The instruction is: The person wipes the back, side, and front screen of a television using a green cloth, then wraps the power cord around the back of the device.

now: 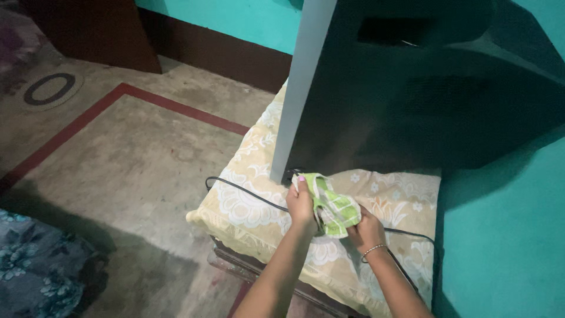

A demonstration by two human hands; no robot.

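Straight ahead the big dark television [424,88] blocks the way, its grey front edge [300,88] standing just beyond the left hand [301,206]. To the right the green wall [506,235] closes in. A black cable [247,191] crosses the yellow cloth [247,171] on the counter (low, easy to snag). Left of the counter the bare floor [135,159] lies open, with free cloth in front of the right hand [365,229].
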